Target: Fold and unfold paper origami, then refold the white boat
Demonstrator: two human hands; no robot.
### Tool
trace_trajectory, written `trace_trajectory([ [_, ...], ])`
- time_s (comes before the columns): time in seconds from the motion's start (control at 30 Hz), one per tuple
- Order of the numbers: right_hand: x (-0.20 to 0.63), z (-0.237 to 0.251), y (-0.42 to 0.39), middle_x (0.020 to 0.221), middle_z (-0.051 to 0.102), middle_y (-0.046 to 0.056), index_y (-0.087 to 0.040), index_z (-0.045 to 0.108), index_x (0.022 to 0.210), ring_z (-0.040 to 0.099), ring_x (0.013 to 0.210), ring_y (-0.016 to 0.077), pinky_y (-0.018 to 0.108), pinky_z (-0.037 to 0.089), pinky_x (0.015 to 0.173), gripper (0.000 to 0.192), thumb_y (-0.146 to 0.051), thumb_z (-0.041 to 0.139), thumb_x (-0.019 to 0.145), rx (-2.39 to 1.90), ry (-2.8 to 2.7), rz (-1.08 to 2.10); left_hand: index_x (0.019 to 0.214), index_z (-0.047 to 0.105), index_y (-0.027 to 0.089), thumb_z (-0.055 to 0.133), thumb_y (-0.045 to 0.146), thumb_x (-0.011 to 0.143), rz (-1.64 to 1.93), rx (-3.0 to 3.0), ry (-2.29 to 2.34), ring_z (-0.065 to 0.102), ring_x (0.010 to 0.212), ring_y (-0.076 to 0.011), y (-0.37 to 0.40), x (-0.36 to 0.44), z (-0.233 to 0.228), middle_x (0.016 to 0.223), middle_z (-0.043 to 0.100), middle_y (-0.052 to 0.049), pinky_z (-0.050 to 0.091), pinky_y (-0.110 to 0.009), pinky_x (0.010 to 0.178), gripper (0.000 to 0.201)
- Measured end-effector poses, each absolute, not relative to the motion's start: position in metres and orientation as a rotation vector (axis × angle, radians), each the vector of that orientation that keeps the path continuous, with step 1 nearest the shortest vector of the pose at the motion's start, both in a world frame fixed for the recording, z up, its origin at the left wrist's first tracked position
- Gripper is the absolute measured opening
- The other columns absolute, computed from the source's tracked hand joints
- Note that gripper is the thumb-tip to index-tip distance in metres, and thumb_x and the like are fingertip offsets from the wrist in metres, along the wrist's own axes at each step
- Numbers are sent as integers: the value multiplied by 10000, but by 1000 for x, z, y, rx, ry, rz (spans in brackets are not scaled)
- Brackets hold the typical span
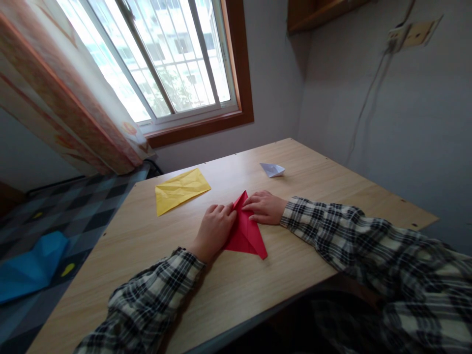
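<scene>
A folded sheet of red paper (246,236) lies on the wooden table (295,275), its pointed tip away from me and its wider end toward me. My left hand (216,226) rests along its left edge with the fingers curled onto it; the thumb is hard to see. On the opposite side, my right hand (264,206) grips near the tip, fingers bent against the paper's upper right edge. A diagonal fold runs down to the lower right corner.
Creased yellow paper (182,189) lies at the table's far left. A small folded white paper piece (273,170) sits near the back edge. Blue paper (35,265) is on the checkered surface left of the table. Behind are a barred window (165,64) and a curtain (73,93).
</scene>
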State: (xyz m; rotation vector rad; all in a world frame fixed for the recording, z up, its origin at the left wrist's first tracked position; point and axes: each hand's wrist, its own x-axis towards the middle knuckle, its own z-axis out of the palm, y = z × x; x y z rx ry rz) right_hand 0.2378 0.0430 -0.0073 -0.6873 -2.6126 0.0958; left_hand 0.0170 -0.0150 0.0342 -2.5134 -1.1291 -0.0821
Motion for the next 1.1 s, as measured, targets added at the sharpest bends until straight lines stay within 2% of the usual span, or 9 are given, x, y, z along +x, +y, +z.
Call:
trace_trajectory([
  [0.23,240,-7,45,1264,647,92,-216,633,1226,556,1157,255,474,361,1007,363,-392,524,928,-649,-2630,133,1108,626,180,535,170,912,-130,-2602,-1116,612,992,-238,-20,24,35,1135,664,-107,473,-397,891,216],
  [0.57,240,-3,47,1173,706,49,-245,701,1085,615,1102,216,437,348,981,264,-350,506,941,-637,-2584,174,1254,551,135,476,162,936,-232,-2708,-1174,617,1038,-218,-21,23,31,1172,672,-126,502,-373,916,329],
  [0.77,242,-4,48,1087,738,41,-243,726,976,649,1039,199,444,312,1017,226,-317,518,924,-660,-2545,204,1128,667,177,398,317,985,-281,-2777,-1307,602,1093,-225,-28,28,42,1181,688,-87,458,-405,1002,335],
  [0.87,243,-1,46,997,757,42,-228,731,935,673,955,190,441,326,1014,238,-322,513,921,-669,-2527,209,1055,700,194,339,309,1003,-268,-2831,-1351,623,1040,-203,-29,28,48,1131,713,-58,461,-386,988,382],
  [1.1,243,0,45,847,762,3,-238,733,828,683,811,160,421,334,1032,249,-320,513,911,-651,-2494,165,1040,707,186,466,218,957,-352,-2881,-1274,621,958,-196,-22,20,41,1055,724,-59,495,-335,890,257],
])
